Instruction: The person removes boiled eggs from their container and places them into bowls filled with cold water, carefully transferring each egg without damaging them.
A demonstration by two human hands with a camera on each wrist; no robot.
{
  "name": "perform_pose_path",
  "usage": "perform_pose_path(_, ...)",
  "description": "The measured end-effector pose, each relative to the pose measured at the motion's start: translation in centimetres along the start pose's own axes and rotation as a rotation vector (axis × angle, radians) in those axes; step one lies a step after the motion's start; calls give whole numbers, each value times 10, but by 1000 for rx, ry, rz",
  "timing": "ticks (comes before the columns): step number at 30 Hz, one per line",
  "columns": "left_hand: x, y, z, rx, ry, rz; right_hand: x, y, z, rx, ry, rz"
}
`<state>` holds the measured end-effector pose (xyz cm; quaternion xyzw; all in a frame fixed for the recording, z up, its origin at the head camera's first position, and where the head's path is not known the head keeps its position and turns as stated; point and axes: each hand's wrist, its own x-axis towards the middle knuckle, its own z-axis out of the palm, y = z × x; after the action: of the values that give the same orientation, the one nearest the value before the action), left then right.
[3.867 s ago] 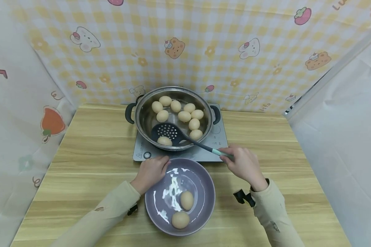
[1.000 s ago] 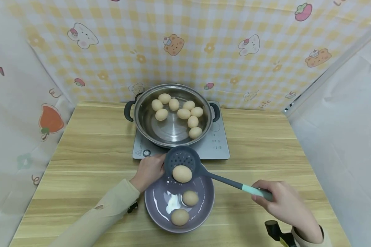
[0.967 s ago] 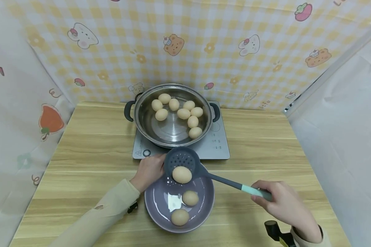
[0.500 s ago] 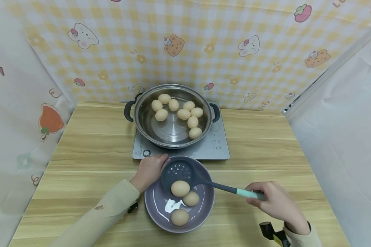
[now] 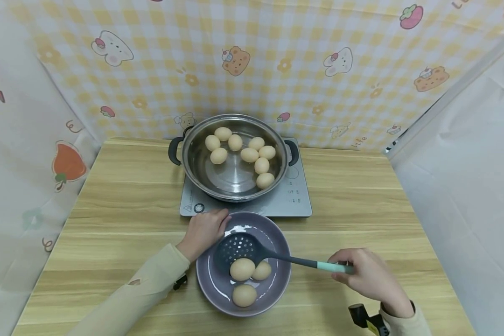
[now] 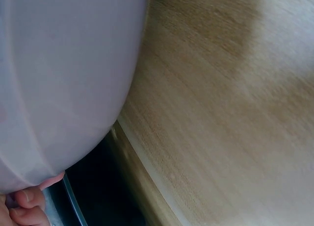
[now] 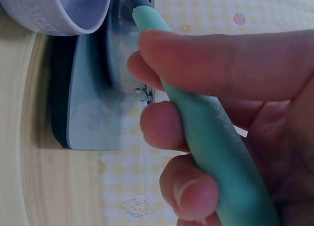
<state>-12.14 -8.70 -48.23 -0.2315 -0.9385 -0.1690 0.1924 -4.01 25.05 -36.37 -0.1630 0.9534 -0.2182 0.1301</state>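
My right hand (image 5: 363,273) grips the mint-green handle of a dark slotted ladle (image 5: 273,255); the right wrist view shows thumb and fingers round that handle (image 7: 211,133). The perforated head is down inside a glossy purple bowl (image 5: 279,238), tilted toward the near side. One brown egg (image 5: 242,269) lies at its near lip, overlapping a second egg (image 5: 262,270) in the head view. Closer to me in the bowl lies a third egg (image 5: 244,296). My left hand (image 5: 205,232) holds the bowl's far left rim, and its curled fingertips (image 6: 30,206) show below the rim in the left wrist view.
Behind the bowl, a two-handled steel pot (image 5: 231,192) with several eggs (image 5: 249,155) stands on a flat grey induction cooker (image 5: 300,196). The wooden table (image 5: 353,186) runs back to a yellow checked cloth (image 5: 298,74); white cloth hangs on both sides.
The ladle took an egg out of the pot and came over the bowl. Since then its head has sunk into the bowl, moving toward me. The left hand stays at the rim.
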Motion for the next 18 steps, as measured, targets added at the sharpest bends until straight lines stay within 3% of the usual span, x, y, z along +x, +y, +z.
perform_pose_path(18, 1, 0, -1, -3, -6, -7, 4, 0, 1, -43, 70, -69)
